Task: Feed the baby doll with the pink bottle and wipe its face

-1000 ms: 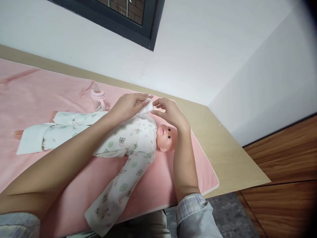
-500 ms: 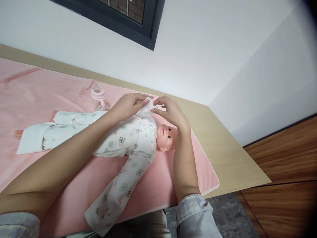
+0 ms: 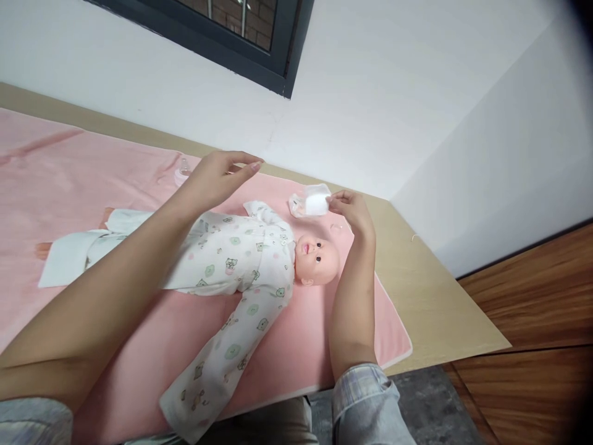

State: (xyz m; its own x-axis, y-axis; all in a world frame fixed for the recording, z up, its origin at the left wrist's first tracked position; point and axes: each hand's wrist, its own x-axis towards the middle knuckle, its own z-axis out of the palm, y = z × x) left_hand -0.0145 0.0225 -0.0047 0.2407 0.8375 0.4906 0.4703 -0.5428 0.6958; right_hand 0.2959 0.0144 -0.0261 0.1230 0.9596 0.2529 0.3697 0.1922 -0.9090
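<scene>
A baby doll (image 3: 317, 259) lies face up in white pyjamas (image 3: 231, 253) printed with small animals. One sleeve (image 3: 231, 352) stretches toward me; the far sleeve (image 3: 259, 211) lies short and bunched. Over the doll's far side hovers my left hand (image 3: 220, 179), open, thumb apart from the fingers, holding nothing. My right hand (image 3: 352, 210), beyond the doll's head, pinches the edge of a white square pad (image 3: 317, 203). Clear, crinkled wrapping (image 3: 296, 205) lies against the pad. A small clear object (image 3: 337, 228) sits near my right wrist, too faint to name.
A pink blanket (image 3: 185, 327) covers much of the wooden table (image 3: 417, 290). Partly behind my left arm stands a pink-collared baby bottle (image 3: 183, 173). A white wall (image 3: 361, 93) with a dark-framed window (image 3: 273, 68) rises behind; wooden panelling (image 3: 532, 309) is at the right.
Both hands have parted from the far sleeve, which now rests lower. My left hand has lifted up and to the left; my right hand has moved right onto the white pad, now uncovered.
</scene>
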